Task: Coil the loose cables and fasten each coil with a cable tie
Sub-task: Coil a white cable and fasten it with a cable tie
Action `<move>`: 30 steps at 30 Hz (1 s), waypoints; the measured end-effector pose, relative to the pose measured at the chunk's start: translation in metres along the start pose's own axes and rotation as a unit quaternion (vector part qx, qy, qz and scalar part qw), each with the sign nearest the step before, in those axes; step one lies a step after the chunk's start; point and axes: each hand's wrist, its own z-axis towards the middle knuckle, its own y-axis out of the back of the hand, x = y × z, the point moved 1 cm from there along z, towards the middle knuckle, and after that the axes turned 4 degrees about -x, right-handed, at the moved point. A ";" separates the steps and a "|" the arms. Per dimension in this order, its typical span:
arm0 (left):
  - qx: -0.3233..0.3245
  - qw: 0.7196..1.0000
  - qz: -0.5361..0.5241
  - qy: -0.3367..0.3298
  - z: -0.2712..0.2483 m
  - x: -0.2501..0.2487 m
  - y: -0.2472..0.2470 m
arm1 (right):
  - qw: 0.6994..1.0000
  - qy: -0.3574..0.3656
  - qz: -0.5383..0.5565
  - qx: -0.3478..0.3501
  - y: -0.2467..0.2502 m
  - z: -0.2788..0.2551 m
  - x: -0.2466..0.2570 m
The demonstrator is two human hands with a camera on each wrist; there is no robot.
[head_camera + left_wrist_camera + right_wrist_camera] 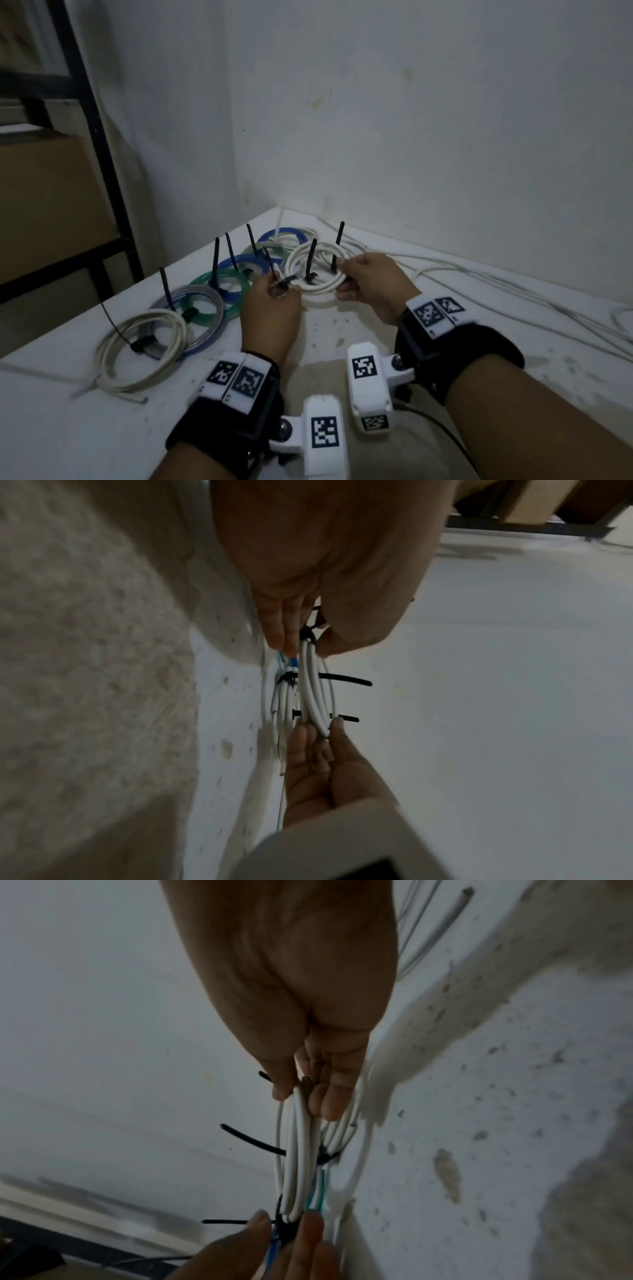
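A white counter (394, 342), stained and speckled with dark marks, fits into the corner of the room. Next to its left edge lies a cream cable coil (144, 346) bound with a black cable tie (142, 343). Beyond that coil, tied coils in clear grey (205, 308), green (219, 291) and blue (239, 270) overlap in a row running toward the corner. Loose white cables (479, 274) trail along the counter's far edge beside the wall.
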 end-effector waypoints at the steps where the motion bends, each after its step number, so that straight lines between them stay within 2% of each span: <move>1: 0.010 0.999 0.034 -0.002 0.000 0.003 0.000 | 1.000 -0.007 -0.007 -0.007 0.001 0.003 -0.007; 5: 0.051 0.994 0.098 0.007 0.000 0.007 -0.001 | 0.998 -0.004 -0.036 -0.045 0.006 0.008 -0.024; 9: 0.040 0.993 0.107 0.021 -0.001 0.005 -0.002 | 0.995 0.020 -0.054 -0.086 0.006 0.009 -0.027; 21: 0.007 0.983 0.184 0.000 0.002 0.007 0.002 | 0.994 0.039 -0.067 -0.082 0.005 0.013 -0.021; 30: 0.006 0.989 0.150 0.010 0.004 0.011 0.001 | 0.992 0.048 -0.072 -0.094 0.003 0.016 -0.019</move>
